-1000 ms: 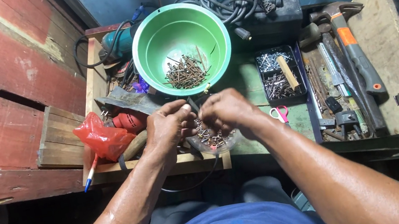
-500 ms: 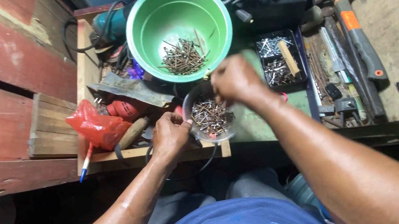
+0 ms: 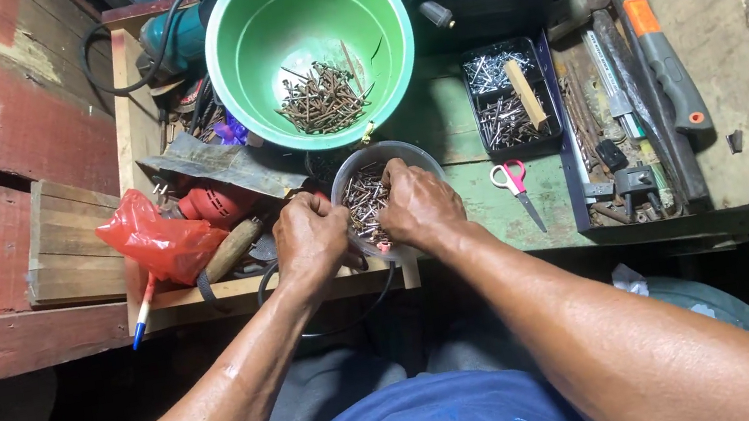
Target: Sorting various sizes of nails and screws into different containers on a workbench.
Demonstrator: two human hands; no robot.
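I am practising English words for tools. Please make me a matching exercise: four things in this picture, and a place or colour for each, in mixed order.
Things:
1. green basin
2. scissors
3. hammer
4. clear bowl

Descriptions:
a. pink handles
b. under both hands
c. holds rusty nails, at the far side
d. orange and grey handle, at the right

Pairs: 1-c, 2-a, 3-d, 4-b

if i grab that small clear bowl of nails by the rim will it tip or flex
Probably heavy for its size: the clear bowl is packed with rusty nails. Its thin wall looks likely to flex. It sits near the bench edge, so it may tip.
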